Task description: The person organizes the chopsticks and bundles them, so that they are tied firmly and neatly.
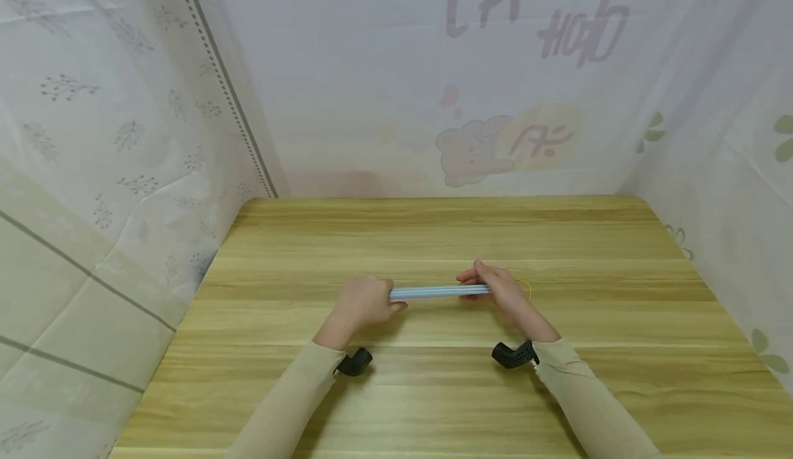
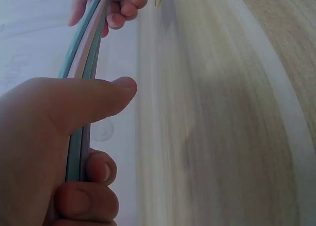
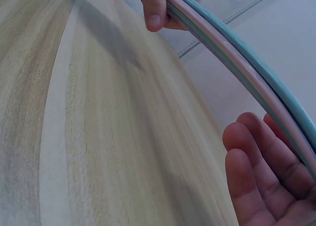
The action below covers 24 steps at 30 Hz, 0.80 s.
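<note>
The left hand (image 1: 364,301) grips one end of a bundle of slender blue-green and pink sticks (image 1: 436,292), thumb across them, fingers curled beneath. The right hand (image 1: 508,296) is loosely spread, the other end lying between its raised thumb and parted fingers. The bundle is held above the wood-grain table (image 1: 434,232). Both stick ends are hidden; the thin yellow loop (image 1: 529,288) is partly hidden by the right hand.

Smooth plastic-looking sticks (image 1: 430,293), wood-grained tabletop (image 1: 434,404), creased cloth hangings (image 1: 359,67)
</note>
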{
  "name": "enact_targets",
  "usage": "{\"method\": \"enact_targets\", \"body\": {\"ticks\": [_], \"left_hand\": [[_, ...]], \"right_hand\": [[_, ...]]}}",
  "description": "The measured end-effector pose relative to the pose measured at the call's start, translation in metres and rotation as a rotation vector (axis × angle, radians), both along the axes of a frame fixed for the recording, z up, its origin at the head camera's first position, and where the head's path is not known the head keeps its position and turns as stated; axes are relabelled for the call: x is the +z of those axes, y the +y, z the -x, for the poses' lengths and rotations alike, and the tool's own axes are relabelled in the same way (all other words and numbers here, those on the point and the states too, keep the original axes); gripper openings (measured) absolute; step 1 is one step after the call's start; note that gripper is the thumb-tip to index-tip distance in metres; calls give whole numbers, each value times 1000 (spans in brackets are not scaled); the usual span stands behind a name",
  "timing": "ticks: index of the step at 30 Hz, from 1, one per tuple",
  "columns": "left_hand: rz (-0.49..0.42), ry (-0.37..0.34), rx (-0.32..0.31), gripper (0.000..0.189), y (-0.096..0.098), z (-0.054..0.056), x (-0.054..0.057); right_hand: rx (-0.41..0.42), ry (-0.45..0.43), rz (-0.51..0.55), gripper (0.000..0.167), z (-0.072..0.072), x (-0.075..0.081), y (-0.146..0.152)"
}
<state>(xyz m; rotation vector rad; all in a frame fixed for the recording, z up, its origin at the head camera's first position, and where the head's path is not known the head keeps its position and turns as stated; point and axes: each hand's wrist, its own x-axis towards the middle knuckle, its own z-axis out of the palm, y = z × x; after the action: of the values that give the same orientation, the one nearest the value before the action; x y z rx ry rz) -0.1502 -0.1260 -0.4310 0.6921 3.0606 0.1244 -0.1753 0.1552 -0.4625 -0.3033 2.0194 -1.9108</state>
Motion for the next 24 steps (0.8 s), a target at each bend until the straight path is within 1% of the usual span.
{"method": "enact_targets", "body": {"ticks": [3,5,9,11,14,19,24], "left_hand": [[7,-1,18,40,0,0,-1],[21,13,27,37,1,0,-1],[58,57,36,29,1,1,-1],[69,81,30,29,0,1,0],[74,115,19,31,-2,1,2],[82,156,1,30,-3,1,5],[71,162,-8,30,-2,1,5]], "right_hand": [[-14,6,15,63,-1,1,-2],[-23,21,19,62,-2,2,-4],[-13,91,-18,60,-1,4,-5],[-2,116,-26,60,0,6,-4],[14,140,21,61,2,7,-1],[33,151,116,54,6,11,2],[65,181,117,50,9,11,1]]}}
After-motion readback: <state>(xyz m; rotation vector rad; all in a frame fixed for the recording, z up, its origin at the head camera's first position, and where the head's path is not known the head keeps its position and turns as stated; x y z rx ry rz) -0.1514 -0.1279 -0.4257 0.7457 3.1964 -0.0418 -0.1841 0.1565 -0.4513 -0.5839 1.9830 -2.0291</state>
